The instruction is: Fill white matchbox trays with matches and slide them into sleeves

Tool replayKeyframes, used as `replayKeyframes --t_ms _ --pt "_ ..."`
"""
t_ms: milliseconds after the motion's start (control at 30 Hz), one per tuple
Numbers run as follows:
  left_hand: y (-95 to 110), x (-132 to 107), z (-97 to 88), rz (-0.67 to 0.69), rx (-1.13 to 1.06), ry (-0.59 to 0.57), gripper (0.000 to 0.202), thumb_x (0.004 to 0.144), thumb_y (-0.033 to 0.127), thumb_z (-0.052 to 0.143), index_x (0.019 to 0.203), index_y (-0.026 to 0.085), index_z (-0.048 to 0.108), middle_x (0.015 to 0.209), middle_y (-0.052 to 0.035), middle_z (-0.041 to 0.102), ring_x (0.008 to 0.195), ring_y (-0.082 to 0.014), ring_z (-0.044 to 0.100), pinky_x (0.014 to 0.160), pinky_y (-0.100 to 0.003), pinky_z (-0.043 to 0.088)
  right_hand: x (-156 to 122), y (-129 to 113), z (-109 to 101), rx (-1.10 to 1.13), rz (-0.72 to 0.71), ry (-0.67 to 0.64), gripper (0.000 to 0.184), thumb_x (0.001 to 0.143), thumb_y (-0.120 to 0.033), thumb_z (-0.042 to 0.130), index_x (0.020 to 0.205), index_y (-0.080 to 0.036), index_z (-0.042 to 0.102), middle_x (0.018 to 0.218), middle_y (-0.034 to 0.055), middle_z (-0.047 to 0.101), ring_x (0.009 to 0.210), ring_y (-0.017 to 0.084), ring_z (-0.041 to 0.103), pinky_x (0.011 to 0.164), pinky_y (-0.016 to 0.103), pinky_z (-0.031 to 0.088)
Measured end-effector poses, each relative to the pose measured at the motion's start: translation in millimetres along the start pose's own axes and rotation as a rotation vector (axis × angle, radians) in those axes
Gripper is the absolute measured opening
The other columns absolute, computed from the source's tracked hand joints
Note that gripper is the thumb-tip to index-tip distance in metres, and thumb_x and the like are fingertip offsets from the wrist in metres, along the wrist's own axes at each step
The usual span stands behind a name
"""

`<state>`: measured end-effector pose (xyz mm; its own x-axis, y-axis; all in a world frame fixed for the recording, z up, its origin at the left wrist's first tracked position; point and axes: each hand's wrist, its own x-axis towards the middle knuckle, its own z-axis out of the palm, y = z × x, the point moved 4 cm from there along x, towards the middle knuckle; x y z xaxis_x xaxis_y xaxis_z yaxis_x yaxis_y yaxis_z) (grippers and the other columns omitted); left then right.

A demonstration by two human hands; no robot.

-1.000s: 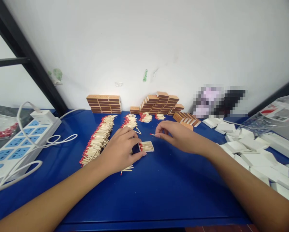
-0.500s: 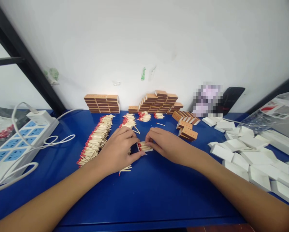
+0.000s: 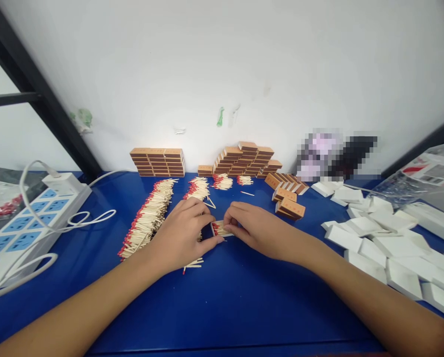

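Between my hands lies a small white matchbox tray [image 3: 212, 229] filled with red-headed matches [image 3: 219, 228]. My left hand [image 3: 183, 232] curls round the tray's left side, its thumb at the near edge and its fingers at the far edge. At the tray's other end my right hand [image 3: 253, 227] is closed, thumb and fingers pinching at the matches. Its fingertips partly cover them. Beside my left hand runs a long row of matches [image 3: 147, 218]. A second row [image 3: 198, 188] reaches partly under that hand, with a few match ends showing below it.
Stacked brown matchboxes [image 3: 157, 162] stand along the wall, with a stepped pile [image 3: 244, 161] farther right. Smaller match heaps [image 3: 222, 182] lie in front. Loose matchboxes [image 3: 291, 208] sit right of centre. White empty trays [image 3: 378, 238] cover the right side. A power strip [image 3: 32, 218] with white cables lies left.
The right hand's fingertips have shifted slightly over the matches in the tray. My left hand keeps its place round the tray, and the view has tilted a little.
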<state>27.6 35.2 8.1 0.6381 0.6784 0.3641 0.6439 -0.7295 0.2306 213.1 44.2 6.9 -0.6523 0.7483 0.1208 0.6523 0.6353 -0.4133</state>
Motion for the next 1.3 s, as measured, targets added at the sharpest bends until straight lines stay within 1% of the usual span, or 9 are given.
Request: replayKeyframes --t_ms 200,367,467,567,800,900,1000,1167,1300 --pt "-1 0 -0.3 0.003 0.002 0.016 0.029 0.093 0.046 0.078 0.102 0.018 0.078 0.102 -0.008 0.072 0.109 -0.0292 0.063 0.099 -0.049 0.052 2 7 -12 0.012 0.035 0.035 0.012 0.104 -0.026 0.058 0.095 -0.022 0.064 0.092 0.0031 0.066 0.08 0.017 0.059 0.071 0.03 0.043" --pt "-1 -1 0.1 0.009 -0.001 0.033 0.03 0.092 0.045 0.079 0.104 0.017 0.078 0.102 -0.0078 0.072 0.109 -0.0283 0.063 0.099 -0.049 0.052 5 46 -34 -0.308 0.208 0.202 0.008 0.1 -0.024 0.064 0.1 -0.018 0.069 0.098 0.0092 0.07 0.092 0.024 0.064 0.08 0.035 0.045" --pt "1 -2 0.5 0.025 0.001 0.05 0.03 0.093 0.044 0.078 0.106 0.017 0.078 0.103 -0.0081 0.073 0.109 -0.0279 0.064 0.101 -0.049 0.052 6 71 -34 -0.423 0.257 0.157 0.011 0.098 -0.026 0.068 0.104 -0.016 0.07 0.105 0.0136 0.07 0.103 0.029 0.064 0.088 0.039 0.047" --pt "2 -3 0.7 0.054 0.0 0.075 0.03 0.094 0.042 0.078 0.109 0.017 0.078 0.105 -0.0082 0.073 0.109 -0.0275 0.064 0.101 -0.049 0.053 8 85 -31 -0.446 0.284 0.126 0.011 0.1 -0.026 0.066 0.104 -0.016 0.069 0.106 0.014 0.071 0.104 0.029 0.064 0.09 0.039 0.047" --pt "2 -4 2.6 0.057 -0.015 0.077 0.029 0.093 0.041 0.079 0.108 0.017 0.078 0.103 -0.008 0.073 0.108 -0.0275 0.065 0.099 -0.048 0.054 26 104 -30 -0.478 0.28 0.14 0.014 0.101 -0.019 0.059 0.09 -0.017 0.067 0.1 0.0138 0.072 0.1 0.028 0.063 0.087 0.036 0.045" --pt "2 -5 3.0 0.056 -0.019 0.089 0.029 0.092 0.042 0.08 0.107 0.017 0.078 0.103 -0.0077 0.072 0.108 -0.0273 0.064 0.099 -0.047 0.054 33 111 -34 -0.51 0.27 0.183 0.009 0.101 -0.019 0.061 0.103 -0.016 0.069 0.107 0.0152 0.072 0.104 0.03 0.061 0.09 0.037 0.044" --pt "1 -5 4.1 0.05 -0.016 0.085 0.03 0.093 0.043 0.08 0.107 0.017 0.077 0.103 -0.0077 0.072 0.108 -0.0273 0.064 0.099 -0.047 0.054 37 115 -36 -0.536 0.278 0.212 0.019 0.101 -0.022 0.063 0.118 -0.015 0.068 0.117 0.017 0.071 0.112 0.032 0.059 0.096 0.04 0.043" --pt "1 -5 4.3 0.047 -0.024 0.091 0.028 0.093 0.043 0.079 0.106 0.018 0.077 0.102 -0.0073 0.071 0.108 -0.0272 0.064 0.099 -0.047 0.053 37 117 -36 -0.497 0.286 0.183 0.016 0.101 -0.016 0.055 0.094 -0.018 0.07 0.103 0.0141 0.07 0.102 0.029 0.059 0.092 0.038 0.043" --pt "1 -5 4.2 0.046 -0.029 0.091 0.027 0.093 0.042 0.08 0.103 0.018 0.076 0.102 -0.0067 0.071 0.107 -0.0271 0.063 0.099 -0.047 0.053 34 115 -35 -0.484 0.289 0.164 0.016 0.101 -0.015 0.054 0.093 -0.016 0.068 0.104 0.0152 0.069 0.102 0.028 0.06 0.091 0.037 0.044"
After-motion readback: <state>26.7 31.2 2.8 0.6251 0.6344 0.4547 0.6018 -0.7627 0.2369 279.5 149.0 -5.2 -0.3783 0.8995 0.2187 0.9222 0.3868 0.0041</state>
